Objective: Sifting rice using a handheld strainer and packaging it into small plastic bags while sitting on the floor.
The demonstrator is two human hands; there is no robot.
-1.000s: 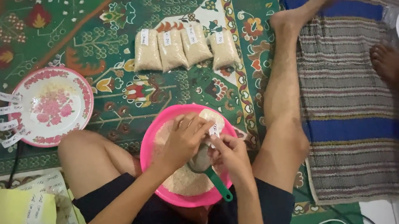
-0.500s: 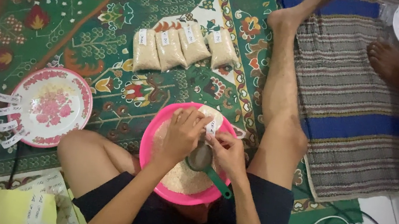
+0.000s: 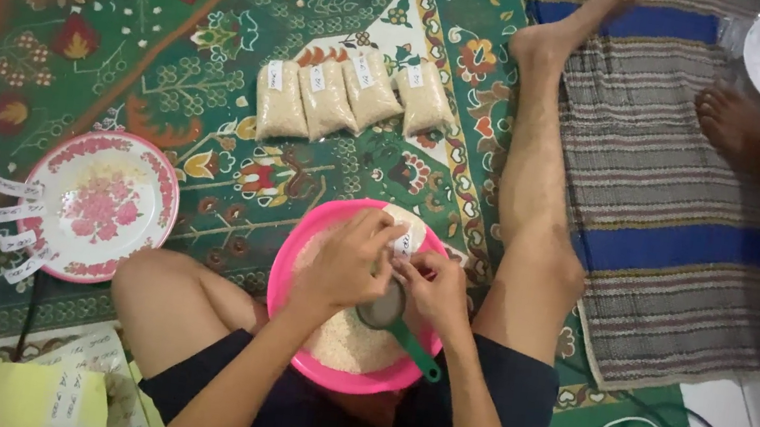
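Both forearms reach forward from the bottom of the view and meet over the pink bowl (image 3: 294,271), which sits on the green carpet (image 3: 128,43) between the person's folded left leg and outstretched right leg. The left hand (image 3: 346,263) is palm down, knuckles up, with its fingers curled over toward the right. The right hand (image 3: 434,287) faces it, fingers bent inward, so the fingertips of both hands come together near the bowl's far rim. There they pinch a small clear bag (image 3: 406,239) with a white label; both hands are closed on it, though how much of the bag each holds is hidden by the fingers.

A green scoop (image 3: 397,322) lies in the bowl just under the right hand. Its round cup sits below the joined fingers, and its handle runs diagonally toward the near right rim of the bowl, ending beyond it over the person's shorts. Whether the right hand touches the scoop cannot be told. White rice (image 3: 339,340) fills the near part of the bowl.

Farther up the carpet, four filled bags (image 3: 357,93) lie side by side in a row, long axes pointing away from the person. A flowered plate (image 3: 102,204) rests near the carpet's left edge, with paper labels (image 3: 13,214) on its left rim.
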